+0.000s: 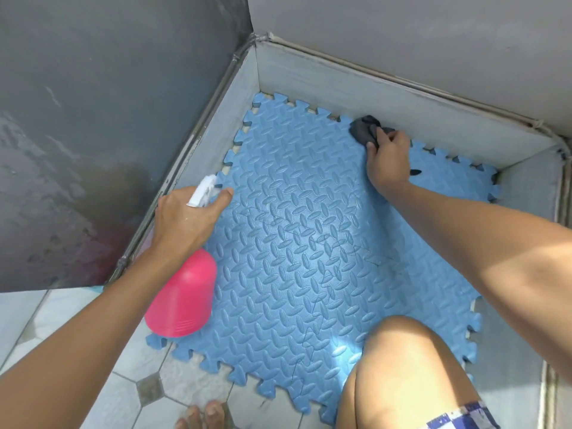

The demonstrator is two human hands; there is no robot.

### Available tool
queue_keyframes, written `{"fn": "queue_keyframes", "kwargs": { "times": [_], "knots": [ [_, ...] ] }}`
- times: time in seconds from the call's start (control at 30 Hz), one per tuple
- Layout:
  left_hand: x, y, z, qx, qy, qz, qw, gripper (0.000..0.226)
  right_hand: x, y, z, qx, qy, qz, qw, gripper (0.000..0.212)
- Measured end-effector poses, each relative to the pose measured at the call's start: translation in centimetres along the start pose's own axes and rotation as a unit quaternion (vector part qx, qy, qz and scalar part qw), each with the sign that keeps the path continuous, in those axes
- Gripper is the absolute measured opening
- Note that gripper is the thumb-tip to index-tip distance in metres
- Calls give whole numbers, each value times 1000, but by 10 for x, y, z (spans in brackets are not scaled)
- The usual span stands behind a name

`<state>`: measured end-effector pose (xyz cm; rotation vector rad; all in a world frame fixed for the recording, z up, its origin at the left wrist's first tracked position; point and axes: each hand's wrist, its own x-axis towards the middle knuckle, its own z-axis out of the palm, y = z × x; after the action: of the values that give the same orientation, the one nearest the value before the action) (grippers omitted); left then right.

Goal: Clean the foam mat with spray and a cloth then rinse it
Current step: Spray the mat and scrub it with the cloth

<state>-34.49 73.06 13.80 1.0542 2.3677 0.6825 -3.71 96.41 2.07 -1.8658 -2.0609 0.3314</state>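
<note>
A blue foam mat (309,243) with puzzle edges and a raised leaf pattern lies flat in a corner of the floor. Thin dark scribble lines run across its middle. My left hand (185,218) grips a pink spray bottle (182,295) by its white trigger head (202,190), with the nozzle pointing over the mat's left edge. My right hand (390,159) presses a dark grey cloth (365,128) onto the mat's far edge, close to the low wall.
A low grey skirting (371,97) borders the mat at the back and left, with dark walls above. Pale tiled floor (93,382) lies at the lower left. My bare knee (408,366) rests over the mat's near right part, and my toes (201,416) show at the bottom.
</note>
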Motion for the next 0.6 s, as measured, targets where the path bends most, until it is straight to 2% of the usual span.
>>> {"fn": "queue_keyframes", "kwargs": {
  "times": [0.07, 0.17, 0.27, 0.37, 0.43, 0.53, 0.6],
  "knots": [
    [-2, -3, -6, 1, 30, -5, 1000, 67, 9, -36, 18, 13, 9, 0, 1000, 40],
    [-1, -7, -14, 17, 23, 11, 1000, 69, 19, -98, 45, 22, -12, -9, 1000, 41],
    [-2, -5, -17, 1, 10, 42, 999, 64, 2, -159, 64, 38, -69, -112, 991, 43],
    [-3, -1, -17, -9, 10, 58, 998, 60, -56, -192, 70, 58, -117, -261, 956, 43],
    [-1, -2, -17, -10, 5, 55, 998, 58, -103, -190, 67, 86, -153, -379, 909, 41],
    [-2, -3, -16, -5, 5, 56, 998, 57, -153, -156, 54, 104, -211, -568, 789, 41],
    [-2, -3, -18, -13, 7, 53, 998, 59, -153, -129, 46, 104, -231, -643, 722, 40]
  ]
}}
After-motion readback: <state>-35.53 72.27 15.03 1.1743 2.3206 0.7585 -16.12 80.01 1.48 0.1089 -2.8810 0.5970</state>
